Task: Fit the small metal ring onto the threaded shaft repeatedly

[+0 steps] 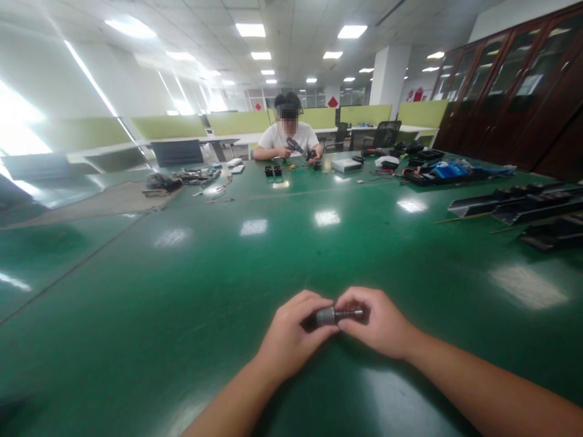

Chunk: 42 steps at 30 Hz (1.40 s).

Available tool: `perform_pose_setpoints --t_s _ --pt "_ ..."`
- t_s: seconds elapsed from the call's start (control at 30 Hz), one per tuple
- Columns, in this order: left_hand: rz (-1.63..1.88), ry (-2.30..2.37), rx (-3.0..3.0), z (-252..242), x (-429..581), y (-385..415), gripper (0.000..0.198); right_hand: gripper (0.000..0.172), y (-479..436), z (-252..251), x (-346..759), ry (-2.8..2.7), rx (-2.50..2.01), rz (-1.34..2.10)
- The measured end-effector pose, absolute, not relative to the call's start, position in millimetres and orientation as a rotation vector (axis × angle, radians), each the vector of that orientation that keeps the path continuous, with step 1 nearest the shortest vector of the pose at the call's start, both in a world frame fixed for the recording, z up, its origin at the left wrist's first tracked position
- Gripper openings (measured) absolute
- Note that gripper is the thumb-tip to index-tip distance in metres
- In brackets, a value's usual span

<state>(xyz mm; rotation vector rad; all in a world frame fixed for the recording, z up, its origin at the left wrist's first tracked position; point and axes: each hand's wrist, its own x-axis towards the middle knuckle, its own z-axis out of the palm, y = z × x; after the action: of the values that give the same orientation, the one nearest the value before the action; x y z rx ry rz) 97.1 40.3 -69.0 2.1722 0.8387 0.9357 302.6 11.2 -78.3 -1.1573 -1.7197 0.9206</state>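
Observation:
Low over the green table [218, 285], near its front edge, both my hands meet on a small grey metal cylinder with a thin dark shaft [334, 315]. My left hand [291, 337] is closed around the thicker grey end. My right hand [380, 321] pinches the thin shaft end with thumb and fingers. The part lies level between the two hands, just above the tabletop.
A person in a white shirt [286, 138] sits at the far end holding a dark tool. Small parts and boxes [346, 164] lie around them. Black trays and long dark pieces [514, 203] line the right side; a cluttered pile [182, 179] sits far left.

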Motion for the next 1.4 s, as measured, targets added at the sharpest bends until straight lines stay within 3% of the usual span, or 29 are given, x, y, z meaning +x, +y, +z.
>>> perform_pose_setpoints --t_s 0.33,1.0,1.4 --pt "0.921 0.852 2.193 -70.6 97.0 41.3 0.022 0.019 12.5 -79.4 303.0 -1.738 -1.16 0.955" --pt "0.957 0.893 2.204 -69.9 97.5 38.9 0.022 0.004 14.6 -80.6 306.2 -1.701 -1.192 0.993" --pt "0.993 0.888 2.199 -72.6 95.5 41.3 0.023 0.009 15.9 -82.2 305.7 -1.686 -1.189 1.034"
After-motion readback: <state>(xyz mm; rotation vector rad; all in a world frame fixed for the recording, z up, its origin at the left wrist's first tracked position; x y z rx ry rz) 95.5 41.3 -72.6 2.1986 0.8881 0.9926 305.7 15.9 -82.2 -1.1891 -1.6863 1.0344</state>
